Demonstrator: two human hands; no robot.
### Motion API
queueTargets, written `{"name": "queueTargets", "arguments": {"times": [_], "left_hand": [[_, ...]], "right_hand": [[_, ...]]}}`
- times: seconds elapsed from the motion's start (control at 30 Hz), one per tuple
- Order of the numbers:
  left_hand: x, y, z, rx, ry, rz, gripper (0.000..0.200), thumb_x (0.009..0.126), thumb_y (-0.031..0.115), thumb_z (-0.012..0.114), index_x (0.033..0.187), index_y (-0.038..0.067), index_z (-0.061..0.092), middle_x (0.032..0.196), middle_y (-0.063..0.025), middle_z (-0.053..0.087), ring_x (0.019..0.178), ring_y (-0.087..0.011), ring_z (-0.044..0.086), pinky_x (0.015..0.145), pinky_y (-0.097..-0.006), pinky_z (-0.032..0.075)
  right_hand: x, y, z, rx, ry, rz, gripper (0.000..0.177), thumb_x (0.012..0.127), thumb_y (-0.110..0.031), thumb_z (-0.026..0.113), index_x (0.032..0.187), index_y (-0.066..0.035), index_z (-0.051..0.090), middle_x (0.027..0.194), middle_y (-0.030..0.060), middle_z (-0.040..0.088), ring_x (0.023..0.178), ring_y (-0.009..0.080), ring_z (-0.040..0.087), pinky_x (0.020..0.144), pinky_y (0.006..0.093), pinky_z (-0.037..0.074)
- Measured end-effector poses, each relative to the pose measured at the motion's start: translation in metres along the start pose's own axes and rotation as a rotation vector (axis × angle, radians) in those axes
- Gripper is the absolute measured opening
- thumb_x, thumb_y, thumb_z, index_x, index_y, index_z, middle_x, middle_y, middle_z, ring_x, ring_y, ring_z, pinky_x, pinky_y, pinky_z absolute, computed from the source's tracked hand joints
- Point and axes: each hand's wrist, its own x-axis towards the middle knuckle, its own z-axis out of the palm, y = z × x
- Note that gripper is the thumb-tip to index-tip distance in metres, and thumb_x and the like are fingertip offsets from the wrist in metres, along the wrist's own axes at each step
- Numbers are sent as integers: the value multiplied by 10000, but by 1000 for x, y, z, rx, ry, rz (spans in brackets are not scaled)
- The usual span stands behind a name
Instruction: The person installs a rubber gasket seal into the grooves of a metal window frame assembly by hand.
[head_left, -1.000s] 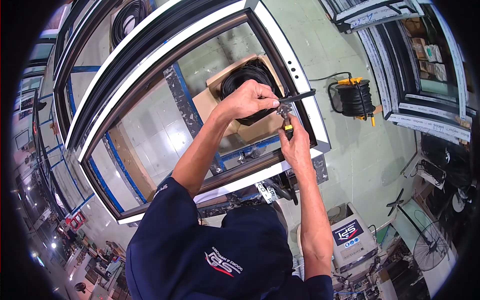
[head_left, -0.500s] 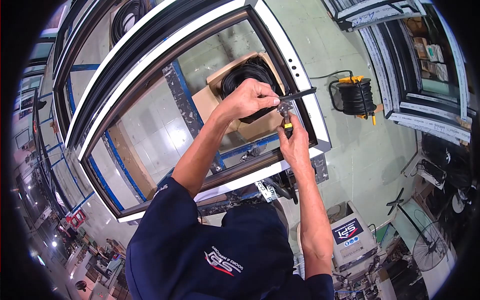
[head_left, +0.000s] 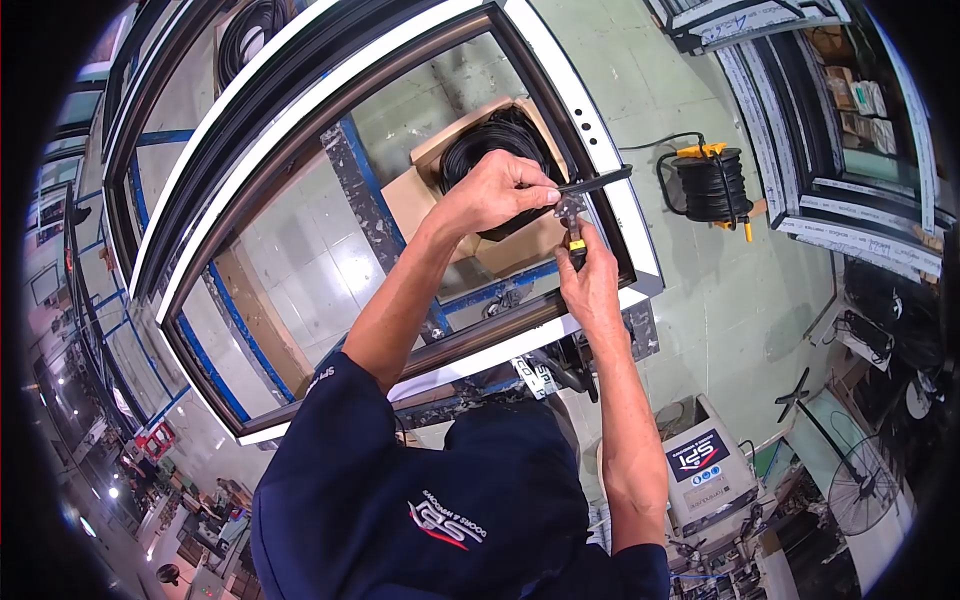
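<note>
My left hand point(head_left: 503, 192) pinches a black rubber gasket strip point(head_left: 602, 182), whose end sticks out to the right over the window frame. Just below it, my right hand point(head_left: 592, 278) is wrapped around pliers point(head_left: 574, 228) with black-and-yellow handles. Their metal head is up against the underside of the strip, close to my left fingertips; whether the jaws are closed on it I cannot make out. Under both hands lies a white-edged window frame point(head_left: 470, 345) with a dark inner channel. Through its opening shows a cardboard box point(head_left: 405, 205) of coiled black gasket point(head_left: 475, 150), partly hidden by my left hand.
A black cable reel point(head_left: 712, 187) with yellow parts stands on the floor to the right. Wrapped frame profiles point(head_left: 790, 130) are stacked at the upper right. Lower right are a machine point(head_left: 710, 475) with an SPI label and a fan point(head_left: 862, 487). More frames stand at the left.
The strip's free end has tipped slightly upward, and the pliers' head has shifted a little. Both hands keep their grips.
</note>
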Motion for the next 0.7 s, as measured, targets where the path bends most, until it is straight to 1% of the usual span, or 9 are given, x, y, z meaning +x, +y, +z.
{"name": "queueTargets", "arguments": {"times": [0.07,0.27,0.37,0.4,0.5,0.57,0.6,0.63,0.7], "left_hand": [[0,2,0,1,-7,7,170,904,140,751,955,-22,764,693,-1,550,672,-82,462,585,-291,381],[0,0,2,23,-5,4,167,905,131,747,946,-30,762,693,2,549,670,-83,459,588,-293,385],[0,-2,1,6,7,-13,146,867,111,744,951,-4,778,705,-49,643,666,-101,544,611,-300,438],[1,-1,1,19,9,-3,145,866,108,744,949,-6,778,709,-48,650,669,-99,550,611,-297,442],[0,2,1,22,11,29,145,869,104,741,942,-17,773,729,-43,682,679,-88,576,613,-276,456],[0,6,0,20,5,-3,137,877,110,738,917,-17,770,721,-39,679,672,-87,580,610,-264,456],[3,5,-1,62,-3,5,180,906,156,723,907,-19,762,702,-36,664,667,-81,580,617,-248,457],[4,5,-2,27,-26,19,214,923,186,710,916,-22,759,711,-32,662,678,-78,578,616,-247,455],[6,7,-1,-43,-70,50,284,958,245,684,933,-29,753,731,-24,658,701,-71,575,615,-244,451]], "right_hand": [[0,-1,-1,9,-5,9,395,882,-20,642,1263,53,567,1096,300,656,1036,464,642,886,463,504],[-1,-1,-1,11,5,10,387,887,-27,644,1260,45,571,1071,295,658,1010,463,646,863,461,507],[-2,0,1,6,29,-22,377,887,-47,660,1243,46,576,1026,292,664,979,467,648,836,461,509],[-2,1,1,1,45,-35,373,886,-55,667,1234,47,578,1005,290,666,966,469,649,824,461,510],[-2,-5,-3,35,20,-5,353,882,-85,692,1192,46,587,927,279,666,902,472,648,763,464,505],[-1,-10,-5,64,44,5,294,882,-126,726,1087,51,611,833,260,656,787,458,638,680,453,491],[0,-10,-6,67,45,-3,283,882,-133,732,1058,54,614,818,255,654,763,452,634,670,449,491],[1,-12,-8,69,45,-19,274,882,-139,738,1030,57,617,802,250,652,740,445,629,660,444,491],[3,-20,-19,78,7,35,263,880,-140,744,992,60,616,801,235,659,729,415,637,661,432,494]]}}
